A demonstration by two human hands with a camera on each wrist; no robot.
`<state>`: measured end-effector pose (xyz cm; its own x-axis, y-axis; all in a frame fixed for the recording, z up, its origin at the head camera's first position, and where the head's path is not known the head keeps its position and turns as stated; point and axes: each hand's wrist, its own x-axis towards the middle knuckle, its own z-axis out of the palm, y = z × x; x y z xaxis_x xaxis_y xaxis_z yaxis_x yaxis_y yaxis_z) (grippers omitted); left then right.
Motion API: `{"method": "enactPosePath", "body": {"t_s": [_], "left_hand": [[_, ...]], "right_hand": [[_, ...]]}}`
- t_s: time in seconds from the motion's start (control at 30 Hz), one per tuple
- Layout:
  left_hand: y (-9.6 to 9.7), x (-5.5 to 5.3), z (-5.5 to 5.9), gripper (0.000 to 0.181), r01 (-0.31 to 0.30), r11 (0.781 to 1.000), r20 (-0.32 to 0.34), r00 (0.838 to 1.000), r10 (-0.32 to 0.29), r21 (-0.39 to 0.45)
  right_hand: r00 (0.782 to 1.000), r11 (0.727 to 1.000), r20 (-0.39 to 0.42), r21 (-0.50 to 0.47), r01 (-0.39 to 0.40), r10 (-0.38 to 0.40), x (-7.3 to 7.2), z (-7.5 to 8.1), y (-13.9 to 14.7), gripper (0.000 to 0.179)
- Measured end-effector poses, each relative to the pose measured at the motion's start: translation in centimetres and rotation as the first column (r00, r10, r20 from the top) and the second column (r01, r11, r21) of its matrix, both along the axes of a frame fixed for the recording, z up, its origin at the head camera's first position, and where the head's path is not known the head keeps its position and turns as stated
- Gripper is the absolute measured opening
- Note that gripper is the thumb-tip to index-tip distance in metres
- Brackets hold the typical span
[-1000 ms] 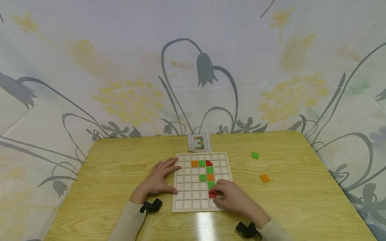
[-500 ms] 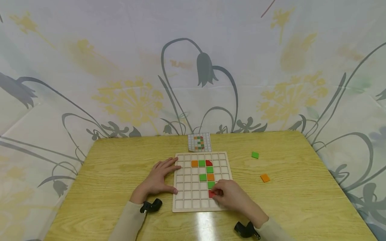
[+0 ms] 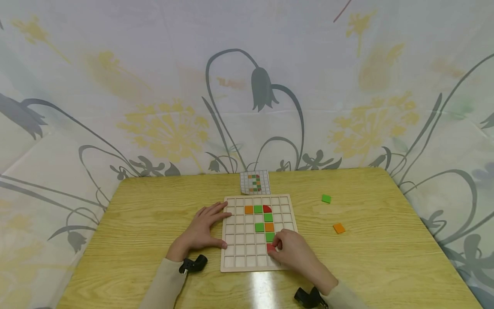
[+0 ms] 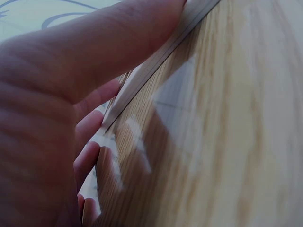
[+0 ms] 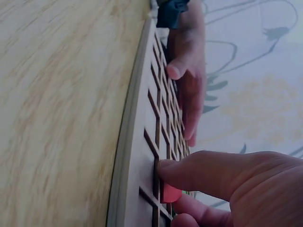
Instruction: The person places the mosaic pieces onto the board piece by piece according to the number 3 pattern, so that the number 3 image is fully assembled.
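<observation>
A wooden grid board [image 3: 239, 261] lies on the table, with orange, green and red tiles set in some of its squares. At its left edge rests my left hand [image 3: 201, 227], fingers spread and thumb out along the frame. In the left wrist view the thumb lies along the board's side. My right hand [image 3: 295, 253] is over the lower right of the board. Its thumb and fingertips pinch a red tile [image 3: 270, 249] below a green tile [image 3: 269, 237]. The right wrist view shows the red tile [image 5: 170, 193], with a rounded corner, at the thumb tip. The fingers partly hide it.
Behind the board lies a printed pattern card [image 3: 255, 183] with a coloured grid. A loose green tile [image 3: 326, 198] and a loose orange tile [image 3: 339, 228] lie to the right on the wooden table [image 3: 382, 257]. A flowered cloth [image 3: 173, 86] hangs behind.
My right hand has shifted slightly left at the red tile, and its thumb now covers the tile's lower part. The left hand has stayed still.
</observation>
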<state>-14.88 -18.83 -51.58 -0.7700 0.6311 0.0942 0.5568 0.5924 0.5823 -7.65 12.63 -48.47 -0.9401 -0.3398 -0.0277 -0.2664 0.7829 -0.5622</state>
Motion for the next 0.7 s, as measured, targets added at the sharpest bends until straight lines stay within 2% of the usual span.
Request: {"method": "enactPosePath", "body": {"t_s": [0.2, 0.4, 0.53, 0.7], "left_hand": [[-0.1, 0.0, 0.1, 0.092, 0.009, 1.0, -0.012, 1.0, -0.009, 0.006], [-0.1, 0.0, 0.1, 0.092, 0.003, 1.0, -0.008, 1.0, -0.003, 0.004], [0.0, 0.0, 0.0, 0.092, 0.003, 1.0, -0.001, 1.0, -0.003, 0.002], [0.0, 0.0, 0.0, 0.092, -0.005, 1.0, 0.01, 1.0, 0.005, 0.001]], "right_hand": [[0.999, 0.997, 0.036, -0.073, 0.03, -0.028, -0.2, 0.2, 0.1, 0.021], [0.998, 0.991, 0.026, -0.12, -0.051, 0.054, -0.4, -0.2, 0.9, 0.02], [0.993, 0.984, -0.046, -0.135, -0.113, 0.108, -0.5, -0.6, 1.4, 0.019], [0.973, 0.971, -0.152, -0.136, -0.197, 0.176, -0.5, -1.0, 1.7, 0.02]]}}
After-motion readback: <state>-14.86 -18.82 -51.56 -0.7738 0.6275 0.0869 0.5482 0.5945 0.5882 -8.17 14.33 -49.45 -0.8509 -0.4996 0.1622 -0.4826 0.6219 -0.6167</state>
